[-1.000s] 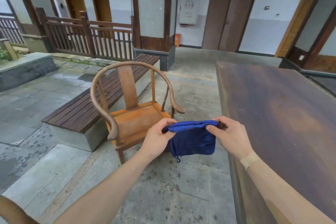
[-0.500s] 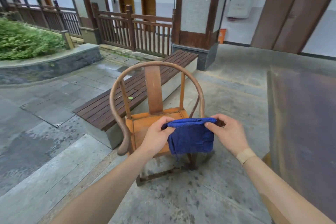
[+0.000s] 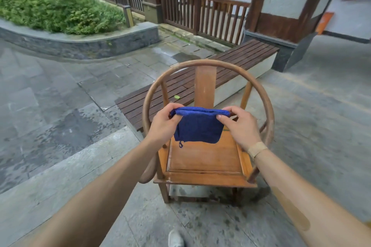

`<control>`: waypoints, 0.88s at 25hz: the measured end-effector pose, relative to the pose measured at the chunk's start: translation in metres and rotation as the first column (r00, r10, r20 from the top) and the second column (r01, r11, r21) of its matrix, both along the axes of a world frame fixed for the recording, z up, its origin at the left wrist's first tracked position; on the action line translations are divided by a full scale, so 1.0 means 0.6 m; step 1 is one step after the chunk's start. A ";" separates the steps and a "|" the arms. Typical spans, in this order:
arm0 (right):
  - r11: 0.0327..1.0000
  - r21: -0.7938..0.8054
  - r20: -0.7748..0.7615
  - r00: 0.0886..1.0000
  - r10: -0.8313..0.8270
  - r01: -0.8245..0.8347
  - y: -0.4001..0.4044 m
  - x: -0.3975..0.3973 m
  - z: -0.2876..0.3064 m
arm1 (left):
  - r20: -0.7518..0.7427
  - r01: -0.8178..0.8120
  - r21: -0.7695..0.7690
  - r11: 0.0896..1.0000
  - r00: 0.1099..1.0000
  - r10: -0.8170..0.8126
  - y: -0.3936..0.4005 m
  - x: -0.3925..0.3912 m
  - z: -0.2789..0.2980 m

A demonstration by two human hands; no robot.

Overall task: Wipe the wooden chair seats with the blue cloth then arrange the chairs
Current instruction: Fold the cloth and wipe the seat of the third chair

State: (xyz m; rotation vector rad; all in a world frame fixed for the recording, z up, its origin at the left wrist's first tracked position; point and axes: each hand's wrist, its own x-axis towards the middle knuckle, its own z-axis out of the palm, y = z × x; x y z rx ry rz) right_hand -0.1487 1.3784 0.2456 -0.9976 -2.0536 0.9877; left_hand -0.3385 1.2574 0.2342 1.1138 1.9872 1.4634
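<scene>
A wooden round-backed chair [image 3: 204, 162] stands right in front of me, its orange-brown seat facing me. Above the back half of the seat hangs a folded blue cloth [image 3: 197, 127], held by its top edge. My left hand [image 3: 163, 123] pinches the cloth's left corner and my right hand [image 3: 242, 126] pinches the right corner. The cloth hangs clear of the seat and hides part of the backrest slat.
A slatted wooden bench [image 3: 202, 78] runs behind the chair toward a grey pillar base [image 3: 281, 50]. A low stone planter wall [image 3: 84, 44] with shrubs lies far left, a wooden railing [image 3: 202, 10] at the back. Paved floor surrounds the chair; my shoe [image 3: 175, 238] shows below.
My view has swung left and closer, so the chair now stands squarely before me and the dark table at right has left the frame. Both hands kept their hold on the cloth.
</scene>
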 end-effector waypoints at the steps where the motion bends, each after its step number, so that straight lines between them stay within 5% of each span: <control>1: 1.000 -0.007 0.015 1.000 0.020 -0.020 0.022 -0.027 -0.015 | 0.002 -0.018 -0.006 1.000 1.000 0.018 0.016 -0.024 -0.017; 8: 0.992 -0.128 0.081 0.996 0.032 -0.022 0.185 -0.172 -0.163 | 0.078 -0.080 -0.086 0.993 0.993 0.086 0.165 -0.146 -0.175; 22: 0.925 -0.353 0.338 0.903 0.265 -0.139 0.290 -0.223 -0.746 | 0.134 -0.219 -0.477 0.851 0.939 0.316 0.233 -0.147 -0.712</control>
